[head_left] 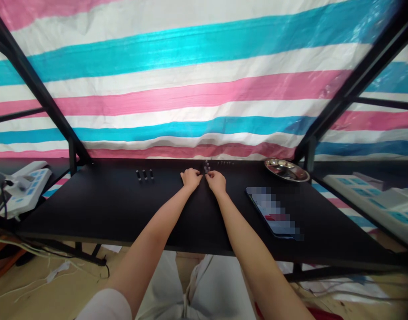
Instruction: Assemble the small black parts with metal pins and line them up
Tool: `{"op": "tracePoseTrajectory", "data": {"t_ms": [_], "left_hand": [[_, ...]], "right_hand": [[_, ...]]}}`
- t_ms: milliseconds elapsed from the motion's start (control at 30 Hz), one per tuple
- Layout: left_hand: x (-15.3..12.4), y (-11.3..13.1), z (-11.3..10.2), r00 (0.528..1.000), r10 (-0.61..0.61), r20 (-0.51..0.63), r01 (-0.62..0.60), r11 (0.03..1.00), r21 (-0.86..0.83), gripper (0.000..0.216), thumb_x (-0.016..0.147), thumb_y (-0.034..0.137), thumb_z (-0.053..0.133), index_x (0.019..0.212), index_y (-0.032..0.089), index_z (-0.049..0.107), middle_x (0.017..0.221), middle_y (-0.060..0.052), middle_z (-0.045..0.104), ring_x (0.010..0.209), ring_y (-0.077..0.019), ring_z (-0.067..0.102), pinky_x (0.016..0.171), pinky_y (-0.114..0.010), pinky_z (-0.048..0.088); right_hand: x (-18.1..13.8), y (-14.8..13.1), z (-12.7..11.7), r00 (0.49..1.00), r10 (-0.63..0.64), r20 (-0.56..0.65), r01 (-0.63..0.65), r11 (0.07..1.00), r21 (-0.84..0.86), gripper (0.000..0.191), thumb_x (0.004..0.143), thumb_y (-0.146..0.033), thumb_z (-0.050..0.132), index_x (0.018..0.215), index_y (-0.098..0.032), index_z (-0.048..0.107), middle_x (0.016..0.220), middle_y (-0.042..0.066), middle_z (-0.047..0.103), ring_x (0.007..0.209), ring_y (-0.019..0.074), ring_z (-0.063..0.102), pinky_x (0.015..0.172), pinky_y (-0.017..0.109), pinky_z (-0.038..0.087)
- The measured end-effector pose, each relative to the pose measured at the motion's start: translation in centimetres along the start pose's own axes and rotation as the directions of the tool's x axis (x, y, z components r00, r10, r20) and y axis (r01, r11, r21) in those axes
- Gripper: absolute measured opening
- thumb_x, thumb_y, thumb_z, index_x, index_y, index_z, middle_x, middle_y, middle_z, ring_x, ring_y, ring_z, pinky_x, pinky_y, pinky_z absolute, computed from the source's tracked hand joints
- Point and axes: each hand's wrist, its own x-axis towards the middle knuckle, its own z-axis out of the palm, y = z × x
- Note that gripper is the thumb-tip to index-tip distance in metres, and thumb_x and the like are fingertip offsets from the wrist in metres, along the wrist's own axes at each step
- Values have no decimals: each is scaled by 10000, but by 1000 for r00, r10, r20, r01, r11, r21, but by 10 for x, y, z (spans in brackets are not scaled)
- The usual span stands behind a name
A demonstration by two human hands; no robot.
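My left hand [191,178] rests at the far middle of the black table [107,204], its thumb and fingertips drawn together. Close by on the right, my right hand [217,182] makes a pinch. What either set of fingertips holds, if anything, is too small to tell. A cluster of small greyish balls [207,166] sits just beyond and between the fingertips. Three short black rods with pale ends [144,174] stand or lie in a row to the left; I cannot tell which. Several tiny pale pieces [225,163] are lined up along the back edge on the right.
A shiny round metal dish [287,170] is at the back right. Nearer me lies a phone [272,213] with a blurred screen. Black frame posts [57,115] slope at both sides before a striped sheet [197,89]. White power strips [29,189] and cables lie beyond the left edge.
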Motion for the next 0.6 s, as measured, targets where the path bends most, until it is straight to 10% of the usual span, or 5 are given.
{"op": "tracePoseTrajectory", "data": {"t_ms": [367,600], "left_hand": [[-15,-4,-5,1000,26,-12,-24,995,99,294,749,411,562,958,228,659,991,-56,630,963,-226,521,831,-364,353],[-58,-48,-51,930,201,-308,-185,979,81,304,838,234,413,1097,186,565,1080,-102,559,1007,-219,507,866,-340,377]], "right_hand": [[-5,-4,-3,999,-43,17,45,993,-112,246,750,-322,515,895,-169,641,816,67,626,795,193,563,708,288,390],[-19,-9,-10,980,-90,-179,112,987,118,293,776,-330,446,961,-144,577,753,62,598,746,194,548,717,312,409]]}}
